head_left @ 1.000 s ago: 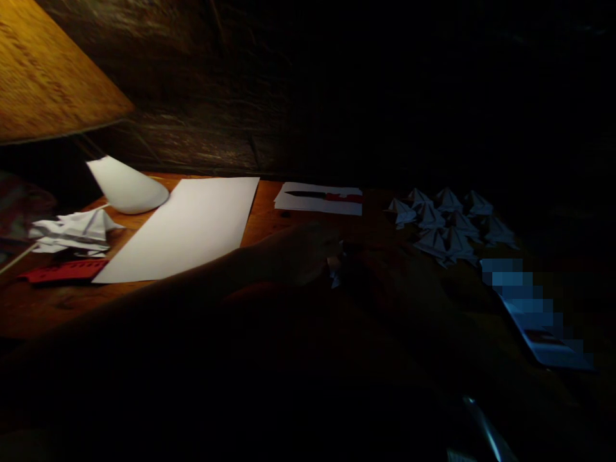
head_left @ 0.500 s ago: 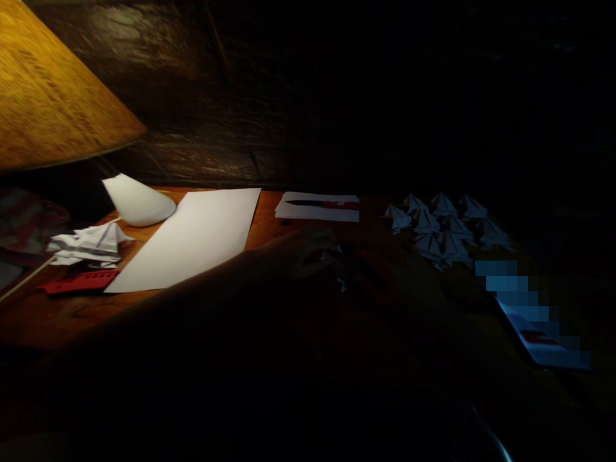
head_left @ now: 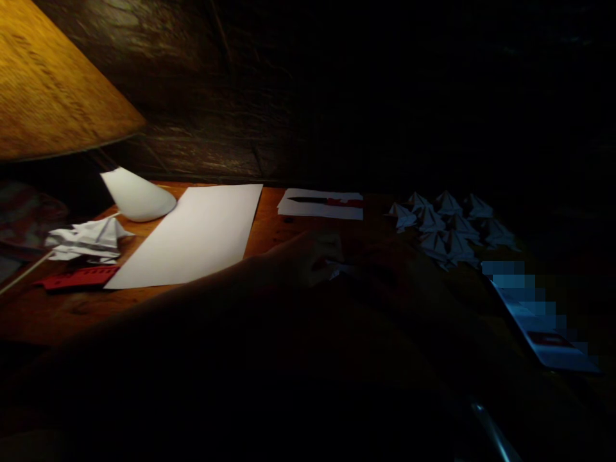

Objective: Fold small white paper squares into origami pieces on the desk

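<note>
In deep shadow at the middle of the wooden table, my left hand (head_left: 317,256) is closed on a small folded piece of paper (head_left: 339,269). My right hand (head_left: 392,269) is close by on the paper's right side, so dark that its fingers hardly show. To the right of the hands stand several folded paper figures (head_left: 450,228) with pointed tops, grouped together. Beyond the hands a knife (head_left: 317,201) with a red handle lies on a small stack of white paper (head_left: 308,212). A large white sheet (head_left: 192,237) lies left of the hands.
A yellow lampshade (head_left: 58,90) overhangs the left, above a white lamp base (head_left: 139,196). Crumpled white paper (head_left: 91,239) and a red strap-like thing (head_left: 81,278) lie at the table's left. A bluish-lit flat object (head_left: 539,340) is at right. A dark wall (head_left: 192,115) stands behind.
The small folded paper has turned and shows a different shape between my hands. My left hand has its fingers more curled around it. The whole view has shifted slightly.
</note>
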{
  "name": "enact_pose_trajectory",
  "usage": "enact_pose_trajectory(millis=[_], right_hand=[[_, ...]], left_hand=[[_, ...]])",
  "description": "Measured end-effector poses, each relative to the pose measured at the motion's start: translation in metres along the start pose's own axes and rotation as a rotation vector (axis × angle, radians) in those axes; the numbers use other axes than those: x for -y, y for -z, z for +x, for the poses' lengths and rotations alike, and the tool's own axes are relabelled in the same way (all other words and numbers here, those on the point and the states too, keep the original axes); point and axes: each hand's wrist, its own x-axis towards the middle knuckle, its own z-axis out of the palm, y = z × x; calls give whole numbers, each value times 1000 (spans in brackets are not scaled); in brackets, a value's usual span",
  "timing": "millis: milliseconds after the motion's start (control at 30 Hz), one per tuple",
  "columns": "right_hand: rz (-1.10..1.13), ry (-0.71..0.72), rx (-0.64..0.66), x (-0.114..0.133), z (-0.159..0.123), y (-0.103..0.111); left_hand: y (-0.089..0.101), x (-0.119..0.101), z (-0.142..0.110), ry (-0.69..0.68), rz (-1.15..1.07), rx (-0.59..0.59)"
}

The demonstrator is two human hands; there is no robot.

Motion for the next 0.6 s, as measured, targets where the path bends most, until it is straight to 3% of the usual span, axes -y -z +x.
enact_pose_trajectory(millis=[167, 367, 600], right_hand=[[16, 15, 8, -3, 0, -6], [144, -56, -109, -19, 2, -11], [203, -81, -35, -28, 1, -11]], left_hand=[[0, 0, 0, 1, -19, 31], [-3, -1, 1, -42, -112, 83], [-5, -3, 2, -87, -230, 120]])
